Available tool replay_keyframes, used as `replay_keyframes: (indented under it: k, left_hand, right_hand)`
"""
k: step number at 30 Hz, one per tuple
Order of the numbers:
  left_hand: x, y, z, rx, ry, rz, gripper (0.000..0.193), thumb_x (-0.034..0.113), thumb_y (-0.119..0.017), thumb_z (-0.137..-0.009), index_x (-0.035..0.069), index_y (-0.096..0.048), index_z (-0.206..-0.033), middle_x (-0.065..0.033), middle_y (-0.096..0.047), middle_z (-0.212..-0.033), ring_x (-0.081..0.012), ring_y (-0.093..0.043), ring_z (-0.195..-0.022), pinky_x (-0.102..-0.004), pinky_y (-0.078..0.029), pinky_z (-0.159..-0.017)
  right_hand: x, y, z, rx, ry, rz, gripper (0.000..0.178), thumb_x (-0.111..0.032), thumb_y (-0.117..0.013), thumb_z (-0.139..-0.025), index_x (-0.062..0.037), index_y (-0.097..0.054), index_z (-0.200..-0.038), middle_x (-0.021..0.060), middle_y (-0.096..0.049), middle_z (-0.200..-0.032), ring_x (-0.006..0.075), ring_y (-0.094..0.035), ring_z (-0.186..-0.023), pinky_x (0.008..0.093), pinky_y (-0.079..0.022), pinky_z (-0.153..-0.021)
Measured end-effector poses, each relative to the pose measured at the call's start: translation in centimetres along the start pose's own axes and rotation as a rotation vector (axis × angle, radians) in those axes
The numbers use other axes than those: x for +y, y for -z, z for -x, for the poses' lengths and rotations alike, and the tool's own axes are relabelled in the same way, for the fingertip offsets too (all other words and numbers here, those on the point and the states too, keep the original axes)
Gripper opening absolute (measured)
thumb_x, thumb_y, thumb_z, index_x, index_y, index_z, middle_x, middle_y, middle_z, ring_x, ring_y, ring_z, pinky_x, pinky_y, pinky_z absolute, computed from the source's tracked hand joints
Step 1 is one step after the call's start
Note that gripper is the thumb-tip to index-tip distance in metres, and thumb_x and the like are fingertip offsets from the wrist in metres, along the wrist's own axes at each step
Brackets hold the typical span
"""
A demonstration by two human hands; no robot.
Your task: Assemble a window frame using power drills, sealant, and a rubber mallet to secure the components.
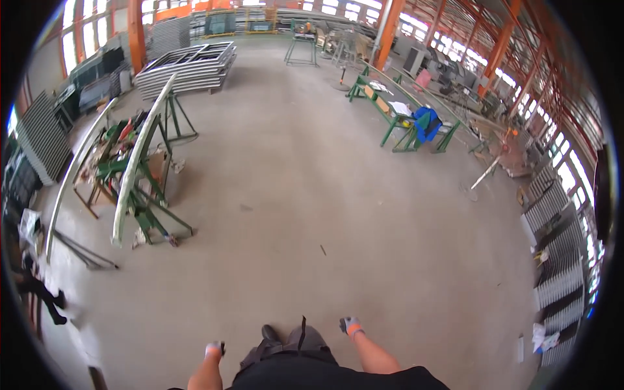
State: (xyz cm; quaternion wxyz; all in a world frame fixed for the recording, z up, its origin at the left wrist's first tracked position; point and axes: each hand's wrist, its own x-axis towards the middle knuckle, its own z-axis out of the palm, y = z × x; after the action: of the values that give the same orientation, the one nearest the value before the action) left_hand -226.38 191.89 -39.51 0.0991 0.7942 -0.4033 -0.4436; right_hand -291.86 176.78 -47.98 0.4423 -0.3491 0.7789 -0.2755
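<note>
Beyond left hand [215,350] and right hand [351,325] | dark sliver [322,249] on floor [273,195], well apart | each grip's closure unclear

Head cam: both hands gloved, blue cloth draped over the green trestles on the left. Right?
Wrong side: the head view shows the blue cloth draped at the near end of the green table on the right. The left hand and right hand are gloved, as you say.
</note>
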Motion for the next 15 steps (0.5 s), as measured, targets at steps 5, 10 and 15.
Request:
replay_keyframes:
  k: [5, 10, 15]
  left_hand:
    - [28.9, 17.8, -18.8, 0.213, -0.263, 0.712, 0.023, 0.022, -0.062, -0.092, 0.002, -0.07, -0.101, -0.0083, -0.07, -0.079, -0.0149, -0.064, -0.065, -0.0282, -0.048, -0.057]
    - [45.8, 26.6, -31.4, 0.293, -0.541, 0.557, 0.02, 0.018, -0.059, -0.093, 0.001, -0.07, -0.095, -0.0073, -0.069, -0.078, -0.014, -0.062, -0.067, -0.0273, -0.048, -0.062]
    - [34.3, 24.9, -44.0, 0.363, 0.049, 1.008, 0.019, 0.022, -0.06, -0.089, 0.005, -0.065, -0.082, -0.0053, -0.06, -0.067, -0.0153, -0.053, -0.059, -0.0344, -0.044, -0.056]
  right_hand:
    - [-9.7, -1.9, 13.2, -0.798, 0.346, 1.186, 0.021, -0.021, -0.054, -0.091, -0.015, -0.061, -0.11, 0.0142, -0.066, -0.094, 0.0339, -0.065, -0.088, 0.0488, -0.05, -0.076]
    - [-25.1, -7.9, 3.2, -0.714, -0.133, 0.974, 0.022, -0.027, -0.053, -0.093, -0.0118, -0.066, -0.101, 0.0181, -0.067, -0.093, 0.034, -0.065, -0.087, 0.0466, -0.049, -0.077]
    - [-39.6, -16.1, -18.5, -0.611, -0.032, 0.949, 0.031, -0.033, -0.053, -0.091, -0.0071, -0.07, -0.093, 0.0217, -0.069, -0.099, 0.0365, -0.067, -0.089, 0.0476, -0.05, -0.079]
